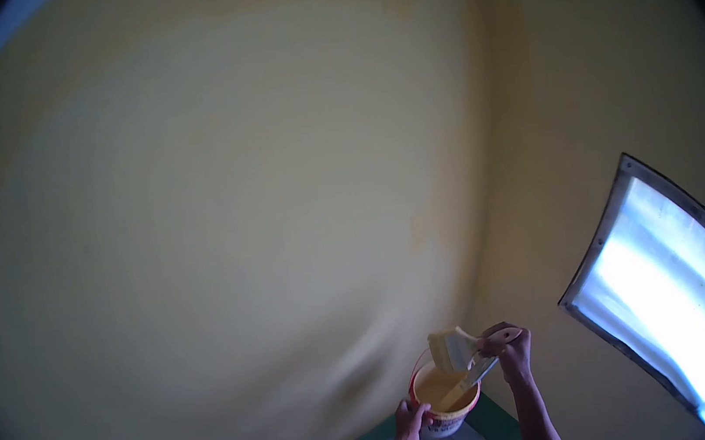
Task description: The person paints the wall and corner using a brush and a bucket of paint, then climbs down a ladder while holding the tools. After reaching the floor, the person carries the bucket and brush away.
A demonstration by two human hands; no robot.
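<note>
**Brush held over the bucket, low in the corner**

Both hands are busy at the near edge of the view. The left hand (410, 419) is wrapped round the near left side of the bucket (456, 414), fingers closed on its wall. By my read it is propping the bucket up and tipping the open mouth towards the brush.

Yellow paint (436, 384) shows inside, the same tone as the wall (220, 219) that fills most of the picture.

The right hand (509, 348) is higher and to the right, pinched shut on the handle of a wide brush (449, 349). The bristles point left and hang just above the bucket's far rim, which likely keeps any drips falling back inside.

A pale stick (471, 380), or something like it, leans out of the paint over the right rim, just under that hand; whether it touches the fingers I cannot tell.

As for pose, the right forearm rises steeply from the bottom edge and the wrist is bent left. The left forearm comes in short from the bottom.

Far to the right, past the corner (491, 115), a bright window (674, 295) glares.
</note>
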